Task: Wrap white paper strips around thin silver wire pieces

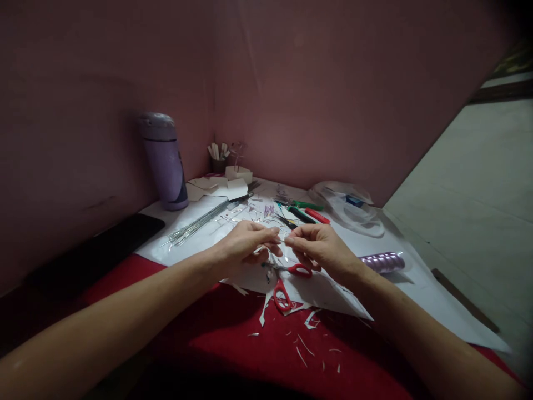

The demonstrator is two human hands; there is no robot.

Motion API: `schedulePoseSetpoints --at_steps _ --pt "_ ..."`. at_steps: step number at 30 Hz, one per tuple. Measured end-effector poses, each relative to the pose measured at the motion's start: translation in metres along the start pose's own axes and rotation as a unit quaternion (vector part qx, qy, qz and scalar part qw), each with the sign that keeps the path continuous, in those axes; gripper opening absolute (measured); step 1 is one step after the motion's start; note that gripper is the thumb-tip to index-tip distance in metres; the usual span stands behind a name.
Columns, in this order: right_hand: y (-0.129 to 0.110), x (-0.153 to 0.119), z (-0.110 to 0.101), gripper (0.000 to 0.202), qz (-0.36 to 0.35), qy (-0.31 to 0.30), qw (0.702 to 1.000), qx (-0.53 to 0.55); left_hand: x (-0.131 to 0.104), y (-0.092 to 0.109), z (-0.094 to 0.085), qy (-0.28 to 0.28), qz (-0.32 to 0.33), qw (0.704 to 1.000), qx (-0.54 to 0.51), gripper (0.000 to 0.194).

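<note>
Over the white paper, my left hand (254, 240) and my right hand (318, 244) face each other with pinched fingertips almost meeting. Between them runs a short thin strand (282, 240), wire-like, too small to tell its material. Below the hands lie red-handled scissors (300, 270), spread apart, partly on the paper. Just beyond the fingers are dark-tipped snips (286, 221) and a small cluster of purple-and-white pieces (268, 211). A spool of shiny purple thread (383, 262) lies beside my right wrist. Long thin wires (195, 225) lie in a bundle to the left.
Pliers with green handles (308, 206) and a red-handled tool (317, 215) lie behind the hands. A purple tumbler (165, 166) stands at the left wall, near a black flat object (100, 250). A plastic bag (339, 205) sits right. Paper scraps (311, 319) litter the red cloth (233, 344).
</note>
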State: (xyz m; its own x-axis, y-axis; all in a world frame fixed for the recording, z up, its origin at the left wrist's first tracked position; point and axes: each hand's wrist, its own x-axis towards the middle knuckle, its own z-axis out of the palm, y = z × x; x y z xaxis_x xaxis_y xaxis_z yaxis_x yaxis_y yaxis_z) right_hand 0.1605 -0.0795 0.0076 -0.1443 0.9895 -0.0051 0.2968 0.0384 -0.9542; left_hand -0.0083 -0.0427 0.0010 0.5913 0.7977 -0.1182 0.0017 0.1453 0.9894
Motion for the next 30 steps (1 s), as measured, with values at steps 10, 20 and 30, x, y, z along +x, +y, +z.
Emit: schedulePoseSetpoints --at_steps 10,20,30 --pt "0.003 0.001 -0.001 0.023 -0.023 0.008 0.998 0.053 0.003 0.011 -0.011 0.154 0.018 0.988 -0.004 0.008" --pt "0.005 0.005 -0.005 0.023 -0.02 0.078 0.993 0.091 -0.001 0.014 -0.029 -0.073 0.01 0.976 0.206 0.033" --pt "0.006 0.005 -0.006 0.024 -0.02 0.086 0.993 0.083 -0.003 0.014 -0.034 -0.046 0.007 0.958 0.284 0.018"
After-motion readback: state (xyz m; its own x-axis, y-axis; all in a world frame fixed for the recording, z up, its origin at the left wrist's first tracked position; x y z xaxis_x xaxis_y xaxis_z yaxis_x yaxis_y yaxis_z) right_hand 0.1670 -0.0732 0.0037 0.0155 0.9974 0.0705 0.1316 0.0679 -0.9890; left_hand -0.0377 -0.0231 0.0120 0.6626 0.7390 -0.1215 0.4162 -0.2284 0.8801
